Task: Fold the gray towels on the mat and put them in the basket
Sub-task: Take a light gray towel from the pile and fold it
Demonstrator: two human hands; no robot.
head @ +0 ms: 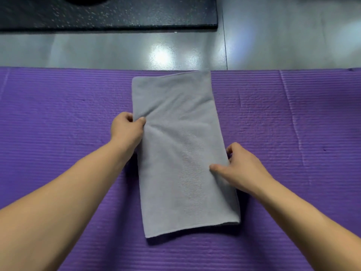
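1. Head view: a gray, rectangular terry towel (181, 153), folded into a long strip, lies at the centre of a purple ribbed foam mat (293, 133).
2. The left hand (126, 128) pinches the towel's edge at 9 o'clock; the right hand (242, 167) pinches its edge at 3 o'clock.
3. Glossy gray floor tiles (117, 49) lie at 12 o'clock, with a black speckled rubber slab (117, 14) at 11 o'clock.

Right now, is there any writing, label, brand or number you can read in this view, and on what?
None to read. The gray towel, purple mat, black speckled slab and glossy floor show no words, labels, numbers or signs.
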